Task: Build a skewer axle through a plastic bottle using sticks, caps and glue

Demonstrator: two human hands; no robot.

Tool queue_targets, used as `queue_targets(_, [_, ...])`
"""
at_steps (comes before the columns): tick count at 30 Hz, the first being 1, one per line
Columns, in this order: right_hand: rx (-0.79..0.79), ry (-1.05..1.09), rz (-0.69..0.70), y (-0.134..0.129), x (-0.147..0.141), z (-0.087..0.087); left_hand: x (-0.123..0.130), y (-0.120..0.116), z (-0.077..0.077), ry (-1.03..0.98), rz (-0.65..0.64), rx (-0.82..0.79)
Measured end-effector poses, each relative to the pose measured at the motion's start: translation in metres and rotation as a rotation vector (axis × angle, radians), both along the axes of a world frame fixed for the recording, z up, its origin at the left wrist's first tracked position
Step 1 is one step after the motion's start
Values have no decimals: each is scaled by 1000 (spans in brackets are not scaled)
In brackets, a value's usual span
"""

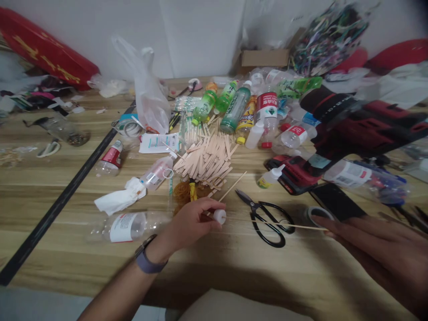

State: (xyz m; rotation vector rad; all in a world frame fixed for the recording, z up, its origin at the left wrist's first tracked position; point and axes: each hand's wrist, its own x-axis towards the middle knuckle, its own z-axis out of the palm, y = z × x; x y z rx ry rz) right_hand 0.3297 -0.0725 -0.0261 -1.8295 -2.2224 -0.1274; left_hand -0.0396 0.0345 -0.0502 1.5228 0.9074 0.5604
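Note:
A small white bottle cap (220, 216) is pinched between the thumb and fingers of my left hand (197, 222), which wears a watch with a purple band. From the cap a thin wooden stick (287, 225) runs to the right. Its far end lies at the fingertips of my right hand (371, 245), whose fingers are pressed together around it. Below the stick's middle, black-handled scissors (256, 207) lie on the wooden table. Another thin stick (233, 186) slants up behind the cap.
A pile of flat wooden sticks (207, 160) lies behind my left hand, with several plastic bottles (236, 107) beyond. A red and black power drill (327, 142) stands at the right. A clear bottle (125, 226) lies left of my wrist.

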Motion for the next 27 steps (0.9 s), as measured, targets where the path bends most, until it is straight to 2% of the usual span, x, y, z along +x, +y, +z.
queue_targets(3, [-74,-122,157,6,-1,6,-1,0,2,33,-27,83])
queue_targets(9, [17,-81,193,25,-38,36,-2,-8,14,289,-165,601])
queue_targets(12, [-66,-5,229,35,-62,46,6,-16,25,354,-180,729])
queue_targets(14, [-151,22,239,42,-77,46,14,-23,32,392,-195,699])
queue_targets(17, [-185,22,304,51,-97,38,28,-31,36,414,-180,544])
queue_targets(20, [-191,55,396,58,-112,31,39,-35,34,308,-108,417])
queue_targets(24, [102,146,449,47,-120,34,42,-33,29,179,29,292])
queue_targets(27, [281,253,340,27,-121,39,39,-32,25,130,114,184])
